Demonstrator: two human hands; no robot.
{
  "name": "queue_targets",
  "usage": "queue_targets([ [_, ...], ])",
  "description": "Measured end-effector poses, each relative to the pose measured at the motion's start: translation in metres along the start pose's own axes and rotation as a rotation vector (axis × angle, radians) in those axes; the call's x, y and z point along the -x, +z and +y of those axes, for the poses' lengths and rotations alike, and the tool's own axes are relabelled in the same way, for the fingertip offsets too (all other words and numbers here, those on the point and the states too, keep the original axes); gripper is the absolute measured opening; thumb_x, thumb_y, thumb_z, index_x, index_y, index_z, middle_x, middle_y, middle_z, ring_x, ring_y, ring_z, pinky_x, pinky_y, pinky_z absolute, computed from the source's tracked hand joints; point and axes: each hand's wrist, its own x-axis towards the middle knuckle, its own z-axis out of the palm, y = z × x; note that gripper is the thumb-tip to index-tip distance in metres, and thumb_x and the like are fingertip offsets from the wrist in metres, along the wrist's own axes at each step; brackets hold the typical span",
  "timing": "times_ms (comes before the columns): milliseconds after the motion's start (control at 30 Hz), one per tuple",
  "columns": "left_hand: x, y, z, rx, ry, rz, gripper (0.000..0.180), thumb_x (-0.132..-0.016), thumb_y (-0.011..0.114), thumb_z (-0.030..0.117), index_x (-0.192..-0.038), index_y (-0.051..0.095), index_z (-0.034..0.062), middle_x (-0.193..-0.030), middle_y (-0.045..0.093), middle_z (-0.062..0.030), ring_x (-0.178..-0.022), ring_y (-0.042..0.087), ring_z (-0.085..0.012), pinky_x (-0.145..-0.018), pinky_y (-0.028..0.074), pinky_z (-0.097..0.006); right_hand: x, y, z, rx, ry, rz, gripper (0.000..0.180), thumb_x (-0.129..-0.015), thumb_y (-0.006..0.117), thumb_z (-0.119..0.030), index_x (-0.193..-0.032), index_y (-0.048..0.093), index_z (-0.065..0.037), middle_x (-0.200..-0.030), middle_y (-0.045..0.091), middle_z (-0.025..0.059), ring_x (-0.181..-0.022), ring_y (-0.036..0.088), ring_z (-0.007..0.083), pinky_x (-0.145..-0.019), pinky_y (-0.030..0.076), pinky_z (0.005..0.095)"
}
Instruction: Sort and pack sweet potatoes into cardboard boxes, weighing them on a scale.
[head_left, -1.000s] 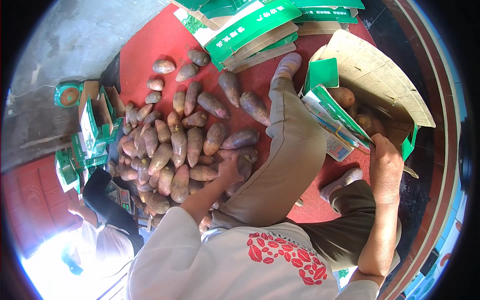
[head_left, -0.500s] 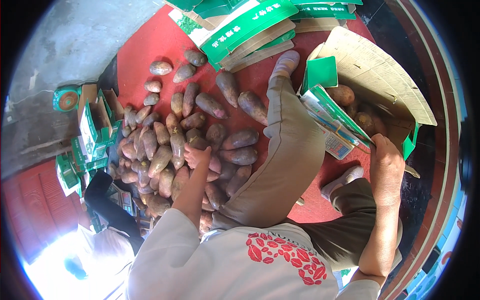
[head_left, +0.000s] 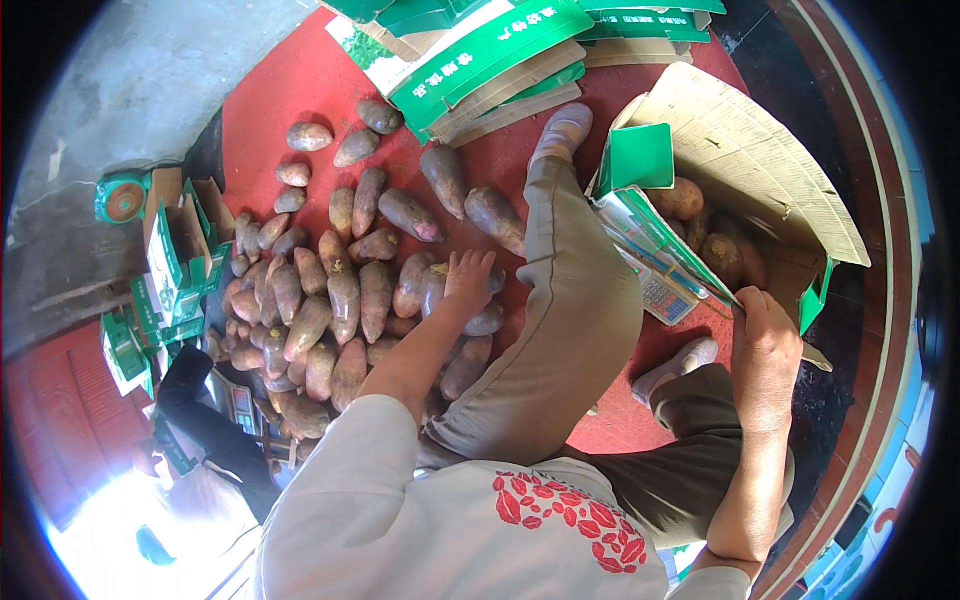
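Observation:
My left hand (head_left: 468, 283) reaches over the right side of a heap of large brownish-purple sweet potatoes (head_left: 308, 328). Its fingers are stretched out over a dark sweet potato (head_left: 495, 280), partly covering it. My right hand (head_left: 766, 345) is closed on the near edge of an open cardboard box (head_left: 755, 140) with green flaps. Inside the box lie several sweet potatoes (head_left: 722, 258). A calculator (head_left: 668, 298) and some papers (head_left: 632, 225) rest against the box's left side.
Flattened green cartons (head_left: 490, 65) are stacked at the top on the red floor covering (head_left: 265, 110). More green boxes (head_left: 180, 260) stand left of the heap, below a round green device (head_left: 122, 197). Another person's dark sleeve (head_left: 205, 410) shows at lower left. My leg (head_left: 580, 290) lies between heap and box.
My left hand has moved right, from a sweet potato in the middle of the heap to those near my leg, and its fingers have straightened. My right hand stays at the box edge.

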Motion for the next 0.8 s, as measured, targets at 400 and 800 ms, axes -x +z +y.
queue_targets([
  [400,-0.017,0.011,0.003,-0.189,-0.047,-0.196,0.076,-0.067,0.075,0.026,-0.134,0.038,0.0203,-0.123,0.049,-0.0073,-0.123,0.044,-0.0277,-0.105,0.027,-0.059,-0.005,-0.001,-0.001,0.007,0.038,-0.054,0.012,-0.076,0.062,0.0,-0.085,0.056,-0.005,-0.078,0.058,0.0135,-0.075,0.059,0.0329,-0.064,0.047,0.0423],
  [800,-0.03,0.001,0.012,-0.15,-0.056,-0.233,0.064,-0.061,0.078,0.015,-0.117,0.047,0.0145,-0.115,0.052,-0.0099,-0.11,0.053,-0.0286,-0.088,0.047,-0.039,-0.005,0.002,-0.001,-0.005,0.029,-0.044,0.012,-0.073,0.062,0.001,-0.081,0.055,-0.005,-0.076,0.056,0.0126,-0.073,0.059,0.0323,-0.064,0.047,0.0415],
])
